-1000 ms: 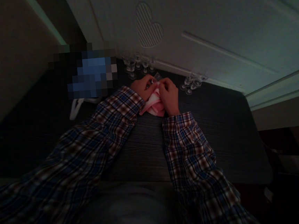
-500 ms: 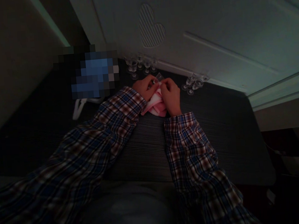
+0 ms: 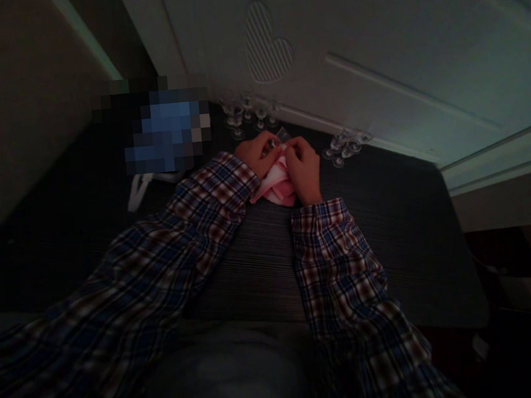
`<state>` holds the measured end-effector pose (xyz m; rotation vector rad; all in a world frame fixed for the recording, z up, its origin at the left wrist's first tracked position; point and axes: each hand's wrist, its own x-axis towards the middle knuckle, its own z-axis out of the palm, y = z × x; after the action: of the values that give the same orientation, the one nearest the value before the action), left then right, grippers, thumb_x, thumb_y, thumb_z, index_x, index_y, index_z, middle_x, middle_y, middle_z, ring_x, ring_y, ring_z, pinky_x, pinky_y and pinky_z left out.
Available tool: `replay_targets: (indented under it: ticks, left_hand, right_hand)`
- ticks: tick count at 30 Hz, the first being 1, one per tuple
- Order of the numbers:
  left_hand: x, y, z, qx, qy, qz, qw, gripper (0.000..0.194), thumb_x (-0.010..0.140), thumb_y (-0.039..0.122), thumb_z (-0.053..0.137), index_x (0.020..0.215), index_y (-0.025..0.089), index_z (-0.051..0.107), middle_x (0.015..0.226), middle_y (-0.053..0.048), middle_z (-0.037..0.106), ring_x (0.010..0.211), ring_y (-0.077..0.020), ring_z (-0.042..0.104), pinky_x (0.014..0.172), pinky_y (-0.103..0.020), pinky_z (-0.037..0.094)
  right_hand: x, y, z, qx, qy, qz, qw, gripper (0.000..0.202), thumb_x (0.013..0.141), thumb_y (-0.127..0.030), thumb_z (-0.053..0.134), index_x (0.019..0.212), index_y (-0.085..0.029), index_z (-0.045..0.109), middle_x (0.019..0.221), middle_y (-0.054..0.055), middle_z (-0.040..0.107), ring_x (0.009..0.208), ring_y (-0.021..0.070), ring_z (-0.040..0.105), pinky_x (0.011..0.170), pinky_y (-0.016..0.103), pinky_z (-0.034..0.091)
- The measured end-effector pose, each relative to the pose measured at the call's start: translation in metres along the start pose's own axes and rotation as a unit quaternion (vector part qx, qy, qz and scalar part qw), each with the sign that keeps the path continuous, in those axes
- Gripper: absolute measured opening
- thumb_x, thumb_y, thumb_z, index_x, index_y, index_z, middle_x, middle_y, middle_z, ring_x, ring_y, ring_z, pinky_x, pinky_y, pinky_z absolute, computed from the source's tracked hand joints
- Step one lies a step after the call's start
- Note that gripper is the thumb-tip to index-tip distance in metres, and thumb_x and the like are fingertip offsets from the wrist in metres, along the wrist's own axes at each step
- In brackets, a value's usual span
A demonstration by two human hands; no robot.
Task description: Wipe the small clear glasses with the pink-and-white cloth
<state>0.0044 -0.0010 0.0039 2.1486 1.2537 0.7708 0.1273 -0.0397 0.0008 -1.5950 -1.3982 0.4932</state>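
Note:
My left hand point(image 3: 256, 154) is closed around a small clear glass point(image 3: 283, 135), of which only one end shows above the fingers. A pink and white cloth point(image 3: 278, 187) hangs bunched between my hands, its lower folds near the tabletop. From the other side, my right hand point(image 3: 306, 166) pinches the cloth against the glass with curled fingers. Several small stemmed glasses point(image 3: 236, 116) stand behind my left hand. To the right of my right hand is another cluster of stemmed glasses point(image 3: 350, 147). Most of the held glass is hidden by fingers and cloth.
The dark wood-grain table point(image 3: 403, 236) ends at a rounded corner on the right. A pale panel point(image 3: 372, 35) with a striped heart point(image 3: 269, 42) rises along its back edge. On the left, a pixelated blue object point(image 3: 166, 130) has a white stand point(image 3: 138, 193) below it. The scene is dim.
The whole view has shifted very slightly. Both hands keep the same hold on the glass and cloth, with hardly any visible movement.

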Motion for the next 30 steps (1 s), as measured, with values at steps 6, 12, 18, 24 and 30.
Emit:
replay_targets:
  ticks: [6,12,18,24,30]
  left_hand:
    - [0.0004,-0.0004,0.0008,0.000,0.005,-0.001,1.000,0.026,0.083,0.034,0.045,0.100,0.019,0.056,0.086,-0.002,0.065,0.077,-0.0148,0.060,0.070,-0.024,0.043]
    - [0.0003,0.0003,0.0010,0.009,0.009,0.000,1.000,0.025,0.083,0.033,0.046,0.101,0.019,0.055,0.087,-0.001,0.064,0.079,-0.0146,0.059,0.070,-0.024,0.043]
    - [0.0023,-0.0016,0.0020,0.019,0.012,-0.003,1.000,0.027,0.083,0.033,0.046,0.104,0.019,0.056,0.088,-0.001,0.065,0.078,-0.0144,0.059,0.068,-0.025,0.043]
    - [0.0003,0.0000,0.0000,0.017,0.006,-0.011,1.000,0.029,0.084,0.037,0.044,0.105,0.022,0.057,0.093,0.000,0.065,0.085,-0.0155,0.060,0.072,-0.026,0.044]
    - [0.0014,-0.0064,0.0023,0.033,0.029,0.022,0.999,0.029,0.085,0.037,0.045,0.105,0.021,0.057,0.092,0.000,0.065,0.085,-0.0142,0.060,0.073,-0.024,0.045]
  right_hand:
    - [0.0002,0.0009,-0.0007,0.001,0.000,-0.008,1.000,0.020,0.083,-0.033,0.039,0.075,-0.019,0.051,0.074,0.000,0.055,0.075,0.0118,0.053,0.076,0.029,0.041]
    - [0.0008,0.0021,-0.0006,-0.002,-0.007,-0.016,1.000,0.022,0.084,-0.034,0.037,0.078,-0.019,0.051,0.076,0.000,0.056,0.081,0.0132,0.055,0.080,0.031,0.042]
    - [0.0038,0.0066,0.0005,-0.023,-0.016,-0.015,1.000,0.021,0.085,-0.034,0.037,0.078,-0.019,0.050,0.080,0.001,0.057,0.087,0.0136,0.056,0.083,0.030,0.042]
    - [0.0047,0.0033,-0.0005,-0.050,-0.031,-0.008,0.998,0.019,0.086,-0.030,0.034,0.079,-0.019,0.048,0.081,-0.001,0.055,0.086,0.0127,0.055,0.083,0.030,0.041]
    - [0.0050,-0.0020,-0.0017,-0.078,-0.030,0.004,0.997,0.015,0.085,-0.026,0.037,0.076,-0.022,0.047,0.076,-0.003,0.056,0.079,0.0123,0.055,0.081,0.029,0.043]
